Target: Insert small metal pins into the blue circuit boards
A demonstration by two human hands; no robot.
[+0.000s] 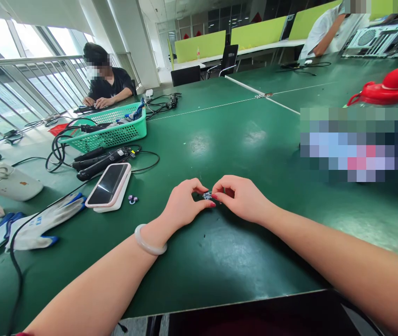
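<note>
Between my two hands, just over the green table (199,163), is a small silvery piece (207,195) with pale, shiny parts; its kind is too small to make out. My left hand (185,200) pinches it from the left between thumb and fingers. From the right, my right hand (238,196) has its thumb and forefinger closed at the piece's other side. The fingertips partly cover it. A little purple-and-white item (133,199) lies on the table left of my left hand, next to a phone with a pink edge (110,185) resting on a white object.
Left stand a green basket (111,135) of cables, a black corded tool (104,163), work gloves (45,224) and a white case (8,179). A red item (388,86) is at right. One person (106,79) sits far left, another (325,35) far right beside a metal computer case (377,39).
</note>
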